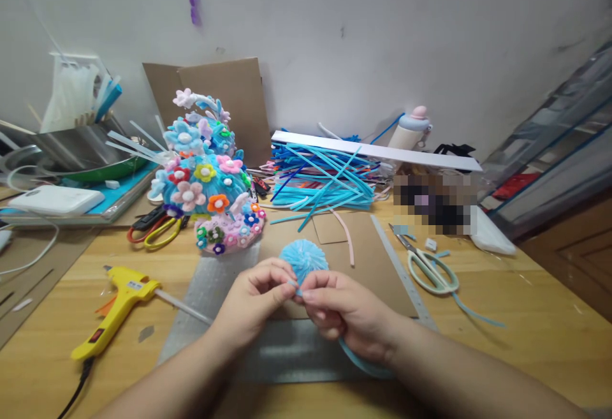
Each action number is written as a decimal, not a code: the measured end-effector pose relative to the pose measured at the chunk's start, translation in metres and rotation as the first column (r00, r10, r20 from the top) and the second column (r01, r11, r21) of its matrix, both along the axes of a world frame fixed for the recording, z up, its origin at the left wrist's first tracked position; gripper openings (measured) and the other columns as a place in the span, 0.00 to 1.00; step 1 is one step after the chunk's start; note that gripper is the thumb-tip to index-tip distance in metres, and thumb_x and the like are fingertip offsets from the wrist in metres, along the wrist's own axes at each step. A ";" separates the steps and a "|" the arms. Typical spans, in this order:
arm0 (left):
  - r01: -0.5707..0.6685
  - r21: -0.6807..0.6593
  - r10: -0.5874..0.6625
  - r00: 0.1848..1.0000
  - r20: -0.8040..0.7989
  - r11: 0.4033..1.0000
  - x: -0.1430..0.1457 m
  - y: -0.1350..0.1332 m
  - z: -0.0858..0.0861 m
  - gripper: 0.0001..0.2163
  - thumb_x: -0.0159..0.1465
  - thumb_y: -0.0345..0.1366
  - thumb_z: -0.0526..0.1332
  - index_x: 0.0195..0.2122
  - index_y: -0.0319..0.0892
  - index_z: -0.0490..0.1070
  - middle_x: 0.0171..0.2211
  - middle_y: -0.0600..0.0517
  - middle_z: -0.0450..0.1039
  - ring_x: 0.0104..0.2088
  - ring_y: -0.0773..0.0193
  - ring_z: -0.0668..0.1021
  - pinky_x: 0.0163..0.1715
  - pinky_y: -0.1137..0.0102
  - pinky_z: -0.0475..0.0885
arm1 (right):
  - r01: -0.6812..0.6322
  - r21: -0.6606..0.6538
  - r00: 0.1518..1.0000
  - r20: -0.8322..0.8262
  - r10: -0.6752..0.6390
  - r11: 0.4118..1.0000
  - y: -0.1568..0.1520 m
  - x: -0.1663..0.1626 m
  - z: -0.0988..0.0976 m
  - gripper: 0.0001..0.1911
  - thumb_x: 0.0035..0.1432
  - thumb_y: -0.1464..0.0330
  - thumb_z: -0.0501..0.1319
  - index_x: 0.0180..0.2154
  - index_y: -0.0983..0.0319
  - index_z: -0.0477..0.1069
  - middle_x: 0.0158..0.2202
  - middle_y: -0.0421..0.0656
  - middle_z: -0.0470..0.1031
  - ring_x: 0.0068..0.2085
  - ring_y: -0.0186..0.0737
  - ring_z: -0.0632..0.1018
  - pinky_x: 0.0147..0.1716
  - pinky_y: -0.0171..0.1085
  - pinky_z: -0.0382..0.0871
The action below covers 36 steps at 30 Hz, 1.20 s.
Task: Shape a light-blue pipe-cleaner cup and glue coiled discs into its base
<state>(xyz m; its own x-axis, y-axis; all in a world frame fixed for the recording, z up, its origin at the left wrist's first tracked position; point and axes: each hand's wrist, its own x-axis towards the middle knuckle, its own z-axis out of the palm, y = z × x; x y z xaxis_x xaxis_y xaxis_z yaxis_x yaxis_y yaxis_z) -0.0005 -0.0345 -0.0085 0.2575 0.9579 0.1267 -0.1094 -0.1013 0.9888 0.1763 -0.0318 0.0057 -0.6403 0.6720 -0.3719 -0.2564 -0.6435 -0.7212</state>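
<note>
My left hand (261, 291) and my right hand (344, 304) meet fingertip to fingertip, pinching a light blue pipe cleaner (363, 365) between them. Its loose end hangs in a curve below my right wrist. Just behind my fingertips is a round, light blue fuzzy disc (305, 257) with ridges running out from its middle; whether it is joined to the pipe cleaner is hidden by my fingers. Under both hands lie a brown cardboard sheet (382, 279) and a grey cutting mat (306, 355).
A blue flower-covered fuzzy piece (205, 176) stands at the back left. A yellow glue gun (117, 307) lies left, green-handled scissors (433, 269) right. Bundled blue pipe cleaners (320, 192) are piled behind. A metal pot (81, 145), yellow-handled scissors (162, 233) and a bottle (410, 129) stand or lie farther off.
</note>
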 end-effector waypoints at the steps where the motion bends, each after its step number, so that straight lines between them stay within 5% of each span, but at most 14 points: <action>1: -0.013 0.059 0.017 0.998 -0.052 0.998 -0.001 0.000 0.002 0.05 0.58 0.34 0.64 0.26 0.41 0.75 0.31 0.52 0.70 0.34 0.67 0.74 0.38 0.72 0.68 | 0.007 0.005 1.000 0.016 -0.007 1.000 0.000 0.001 0.001 0.12 0.46 0.65 0.68 0.27 0.63 0.67 0.15 0.31 0.60 0.15 0.22 0.50 0.15 0.28 0.37; 5: 0.018 0.428 0.149 0.923 -0.354 0.904 -0.008 -0.001 0.011 0.03 0.59 0.29 0.62 0.29 0.41 0.74 0.32 0.51 0.73 0.34 0.66 0.75 0.35 0.72 0.70 | 0.027 0.012 0.997 0.077 -0.028 1.000 0.000 0.002 0.005 0.12 0.43 0.65 0.68 0.26 0.64 0.68 0.14 0.31 0.61 0.15 0.22 0.50 0.15 0.29 0.37; 9: 0.247 0.754 0.362 0.759 -0.541 0.609 -0.015 -0.001 0.018 0.05 0.60 0.25 0.61 0.33 0.41 0.73 0.33 0.52 0.75 0.37 0.64 0.74 0.38 0.68 0.67 | 0.025 0.082 0.983 0.178 -0.040 0.996 -0.002 0.000 0.003 0.12 0.44 0.63 0.67 0.26 0.64 0.68 0.15 0.31 0.61 0.15 0.22 0.53 0.14 0.29 0.39; 11: 0.346 0.764 0.420 0.677 -0.605 0.544 -0.016 -0.001 0.019 0.05 0.61 0.26 0.59 0.33 0.42 0.72 0.33 0.53 0.76 0.38 0.63 0.74 0.38 0.67 0.66 | 0.018 0.162 0.962 0.265 -0.061 0.987 -0.002 -0.002 0.001 0.12 0.45 0.63 0.66 0.26 0.64 0.68 0.14 0.31 0.61 0.15 0.23 0.55 0.15 0.29 0.42; 16: 0.453 0.716 0.476 0.539 -0.695 0.532 -0.015 -0.003 0.016 0.09 0.66 0.28 0.53 0.33 0.40 0.72 0.34 0.52 0.75 0.38 0.63 0.74 0.39 0.66 0.64 | -0.071 0.313 0.896 0.438 -0.078 0.947 0.002 -0.004 -0.005 0.10 0.48 0.64 0.64 0.27 0.64 0.69 0.15 0.33 0.64 0.16 0.25 0.60 0.16 0.30 0.48; 23: 0.515 0.747 0.598 0.462 -0.655 0.421 -0.011 -0.015 0.027 0.08 0.65 0.26 0.54 0.34 0.38 0.73 0.35 0.50 0.76 0.38 0.61 0.75 0.42 0.65 0.63 | -0.077 0.390 0.916 0.390 -0.089 0.918 0.005 -0.001 -0.008 0.15 0.45 0.61 0.68 0.25 0.63 0.66 0.16 0.31 0.60 0.19 0.26 0.58 0.19 0.30 0.48; 27: 0.525 0.781 0.635 0.485 -0.601 0.338 -0.009 -0.020 0.035 0.09 0.64 0.25 0.53 0.34 0.38 0.74 0.33 0.51 0.77 0.37 0.61 0.76 0.44 0.65 0.63 | -0.093 0.474 0.908 0.401 -0.121 0.876 0.004 -0.001 -0.010 0.13 0.44 0.63 0.69 0.26 0.64 0.69 0.20 0.34 0.63 0.23 0.29 0.61 0.23 0.31 0.52; 31: 0.512 0.779 0.602 0.509 -0.615 0.362 -0.009 -0.020 0.034 0.08 0.63 0.24 0.55 0.36 0.37 0.73 0.34 0.49 0.77 0.40 0.60 0.76 0.46 0.65 0.61 | -0.092 0.548 0.902 0.400 -0.163 0.831 0.002 -0.002 -0.009 0.06 0.46 0.67 0.66 0.26 0.63 0.71 0.23 0.36 0.67 0.27 0.32 0.65 0.28 0.33 0.58; 33: 0.433 0.788 0.551 0.562 -0.616 0.438 -0.010 -0.019 0.031 0.06 0.62 0.25 0.57 0.37 0.39 0.72 0.35 0.50 0.77 0.40 0.61 0.75 0.46 0.65 0.61 | -0.088 0.564 0.902 0.395 -0.175 0.821 0.002 -0.001 -0.007 0.04 0.46 0.68 0.64 0.26 0.63 0.72 0.24 0.37 0.68 0.27 0.32 0.65 0.28 0.33 0.60; 36: 0.241 0.740 0.419 0.697 -0.583 0.628 -0.011 -0.016 0.027 0.06 0.60 0.27 0.61 0.37 0.43 0.72 0.35 0.52 0.75 0.38 0.63 0.74 0.42 0.66 0.63 | -0.075 0.622 0.899 0.381 -0.217 0.779 0.001 0.001 -0.001 0.04 0.47 0.68 0.64 0.27 0.62 0.73 0.24 0.38 0.69 0.27 0.33 0.65 0.27 0.34 0.59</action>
